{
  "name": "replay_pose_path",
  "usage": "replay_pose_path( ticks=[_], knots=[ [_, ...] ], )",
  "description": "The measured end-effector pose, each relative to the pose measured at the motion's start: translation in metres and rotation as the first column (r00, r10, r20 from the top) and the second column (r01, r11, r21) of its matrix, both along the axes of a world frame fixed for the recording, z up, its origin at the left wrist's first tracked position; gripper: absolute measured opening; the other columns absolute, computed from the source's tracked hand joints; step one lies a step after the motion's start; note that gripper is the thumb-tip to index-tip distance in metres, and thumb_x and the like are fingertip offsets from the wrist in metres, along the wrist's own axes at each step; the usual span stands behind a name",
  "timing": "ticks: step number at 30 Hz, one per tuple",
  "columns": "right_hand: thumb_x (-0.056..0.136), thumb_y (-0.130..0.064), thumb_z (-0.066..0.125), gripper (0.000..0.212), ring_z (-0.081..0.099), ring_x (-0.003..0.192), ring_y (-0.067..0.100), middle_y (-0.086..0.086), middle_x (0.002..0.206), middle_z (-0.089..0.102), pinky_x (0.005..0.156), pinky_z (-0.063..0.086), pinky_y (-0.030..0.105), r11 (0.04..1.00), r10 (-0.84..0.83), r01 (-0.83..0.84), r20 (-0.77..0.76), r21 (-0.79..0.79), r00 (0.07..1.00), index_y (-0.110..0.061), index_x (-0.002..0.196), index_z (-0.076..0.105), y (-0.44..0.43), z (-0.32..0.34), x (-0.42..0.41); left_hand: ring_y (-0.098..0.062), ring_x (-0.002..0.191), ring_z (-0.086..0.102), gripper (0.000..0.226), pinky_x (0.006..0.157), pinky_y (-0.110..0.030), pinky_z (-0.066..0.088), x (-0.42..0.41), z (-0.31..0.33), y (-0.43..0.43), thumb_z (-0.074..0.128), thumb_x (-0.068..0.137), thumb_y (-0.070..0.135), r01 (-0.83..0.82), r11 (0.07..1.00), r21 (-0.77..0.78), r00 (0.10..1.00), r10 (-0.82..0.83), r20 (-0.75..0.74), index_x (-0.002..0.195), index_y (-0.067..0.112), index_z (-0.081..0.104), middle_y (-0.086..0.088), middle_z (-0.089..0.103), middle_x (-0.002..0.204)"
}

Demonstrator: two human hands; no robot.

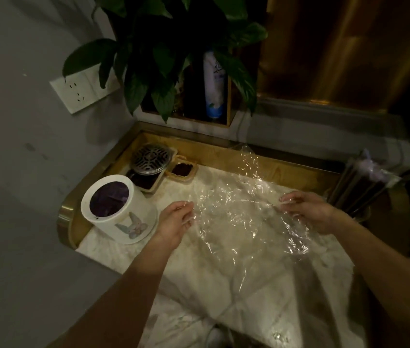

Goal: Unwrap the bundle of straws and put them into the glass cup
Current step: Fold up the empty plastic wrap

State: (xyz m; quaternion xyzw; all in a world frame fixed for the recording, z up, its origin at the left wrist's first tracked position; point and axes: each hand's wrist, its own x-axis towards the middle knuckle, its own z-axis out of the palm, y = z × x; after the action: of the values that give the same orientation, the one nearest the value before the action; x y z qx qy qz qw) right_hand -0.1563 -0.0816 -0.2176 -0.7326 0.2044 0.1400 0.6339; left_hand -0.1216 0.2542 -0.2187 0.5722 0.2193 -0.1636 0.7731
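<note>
A crinkled sheet of clear plastic wrap (236, 214) is stretched over the marble counter (261, 297) between my hands. My left hand (176, 222) pinches its left edge and my right hand (309, 212) pinches its right edge. At the far right, dark straws (354, 187) stand bunched and leaning in a glass cup (363, 216), with a scrap of pale wrap around their tops. The cup is partly hidden behind my right wrist.
A white round bin (118, 212) with a purple liner stands left of my left hand. Behind it are a lidded glass jar (150, 159) on a tray and a small dish (182, 169). A leafy plant (163, 59), a bottle (214, 86) and a wall socket (83, 89) are at the back.
</note>
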Motion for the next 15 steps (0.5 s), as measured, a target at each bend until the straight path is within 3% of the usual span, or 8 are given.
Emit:
replay_pose_path(
  ticks=[4,6,9,11,15],
  knots=[
    [0.061,-0.015,0.076,0.01,0.06,0.056,0.01,0.006,0.075,0.065,0.046,0.048,0.019,0.997,0.02,-0.026,0.083,0.073,0.996,-0.021,0.065,0.069,-0.011,0.026,-0.01,-0.018,0.085,0.064,0.017,0.071,-0.028,0.052,0.009,0.024,0.006,0.068,0.083,0.004,0.095,0.995,0.035,0.978,-0.1,0.185,0.074,0.014,0.058,-0.006,0.067,0.088],
    [0.062,-0.018,0.076,0.009,0.061,0.063,0.013,0.003,0.074,0.068,0.052,0.051,0.023,0.995,0.063,-0.07,0.106,0.066,0.992,-0.022,0.068,0.07,-0.018,0.042,-0.019,-0.02,0.103,0.062,0.022,0.086,-0.033,0.05,0.012,0.038,0.007,0.067,0.083,0.004,0.187,0.982,0.039,0.944,-0.19,0.271,0.069,0.017,0.055,-0.006,0.07,0.103],
    [0.068,-0.014,0.074,0.01,0.06,0.061,0.011,-0.001,0.068,0.065,0.054,0.052,0.023,0.99,0.108,-0.121,0.166,0.066,0.98,-0.018,0.075,0.069,-0.03,0.066,-0.033,-0.023,0.108,0.061,0.022,0.1,-0.043,0.042,0.019,0.064,0.003,0.064,0.081,0.001,0.354,0.935,0.035,0.862,-0.341,0.376,0.07,0.017,0.054,-0.007,0.07,0.108],
    [0.073,-0.004,0.07,0.011,0.059,0.057,0.009,0.004,0.068,0.06,0.05,0.051,0.02,0.992,0.1,-0.114,0.207,0.057,0.973,-0.009,0.081,0.064,-0.037,0.083,-0.042,-0.027,0.112,0.063,0.017,0.104,-0.045,0.04,0.024,0.086,-0.006,0.065,0.078,0.0,0.46,0.888,0.008,0.805,-0.42,0.419,0.084,0.013,0.055,-0.012,0.07,0.112],
    [0.074,0.0,0.067,0.014,0.058,0.06,0.008,0.005,0.07,0.058,0.054,0.049,0.018,0.993,0.114,-0.114,0.277,-0.015,0.954,-0.004,0.086,0.062,-0.051,0.111,-0.06,-0.026,0.111,0.063,0.053,0.098,-0.04,0.049,0.033,0.13,-0.038,0.065,0.078,0.002,0.617,0.782,0.089,0.671,-0.582,0.459,0.126,0.015,0.05,-0.012,0.068,0.117]
  ],
)
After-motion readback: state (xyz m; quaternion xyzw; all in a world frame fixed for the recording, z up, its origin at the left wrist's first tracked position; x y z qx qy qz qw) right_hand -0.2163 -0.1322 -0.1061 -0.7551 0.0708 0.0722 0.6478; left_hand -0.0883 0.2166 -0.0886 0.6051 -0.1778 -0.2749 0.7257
